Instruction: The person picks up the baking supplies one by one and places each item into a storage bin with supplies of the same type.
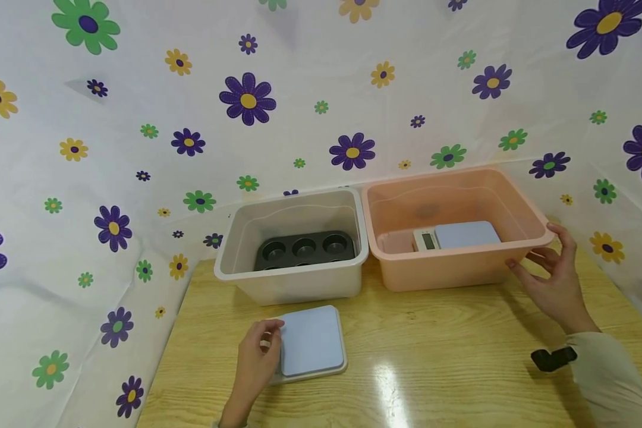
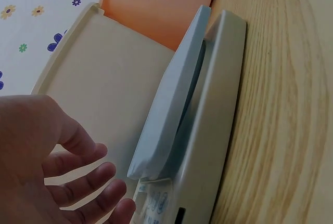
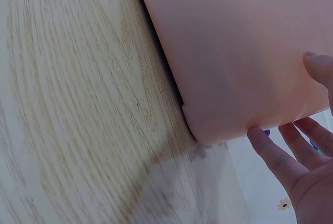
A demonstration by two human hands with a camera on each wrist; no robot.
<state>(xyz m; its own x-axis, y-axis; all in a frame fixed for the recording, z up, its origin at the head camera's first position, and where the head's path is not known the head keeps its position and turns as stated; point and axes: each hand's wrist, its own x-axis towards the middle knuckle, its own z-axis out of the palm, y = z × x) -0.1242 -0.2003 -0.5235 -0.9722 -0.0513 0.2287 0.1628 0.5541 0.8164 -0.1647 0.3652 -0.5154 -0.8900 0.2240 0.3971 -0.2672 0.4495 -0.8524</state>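
On the table lies a kitchen scale (image 1: 311, 342) with a pale blue top plate and a light base. My left hand (image 1: 260, 351) is over its left end, fingers loosely bent with nothing between them; in the left wrist view the fingertips are beside the scale's display end. At the right, my right hand (image 1: 556, 285) holds the front right corner of a pink plastic bin (image 1: 444, 270), thumb on the front wall and fingers round the side. Inside that bin sits a second kitchen scale (image 1: 465, 235), its lower part hidden by the front wall.
A white plastic bin (image 1: 299, 288) stands against the pink one on its left. In it is a dark muffin tin (image 1: 304, 248), partly hidden by the rim. Flower-printed sheeting (image 1: 299, 131) hangs behind and at both sides of the wooden table (image 1: 433, 356).
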